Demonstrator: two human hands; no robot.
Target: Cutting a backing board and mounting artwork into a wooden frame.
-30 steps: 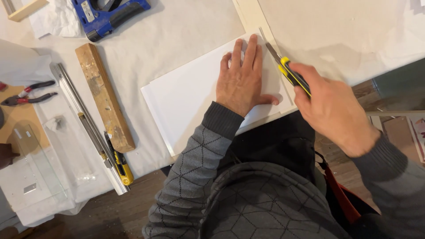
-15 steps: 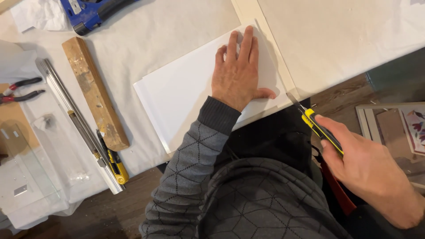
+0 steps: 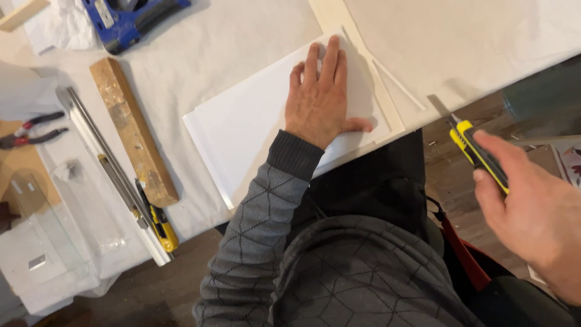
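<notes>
My left hand [image 3: 322, 98] lies flat, fingers spread, on a stack of white sheets [image 3: 248, 130] on the cloth-covered table [image 3: 242, 36]. A thin white offcut strip [image 3: 397, 83] lies loose just right of the sheets. My right hand [image 3: 532, 215] is off the table's edge, over the floor, and grips a yellow and black utility knife [image 3: 477, 152] with its blade pointing up-left toward the table corner.
A rough wooden block [image 3: 131, 129] and a long metal straightedge [image 3: 109, 169] lie left of the sheets, with a second yellow knife [image 3: 158, 221] beside them. Red-handled pliers [image 3: 30, 128] sit at far left, a blue tool [image 3: 130, 18] at the top, clear plastic [image 3: 42, 242] at lower left.
My right hand drew the knife down along the sheets' right edge and off the table, then out to the right. A thin strip now lies separated. My left hand stayed pressed on the sheets.
</notes>
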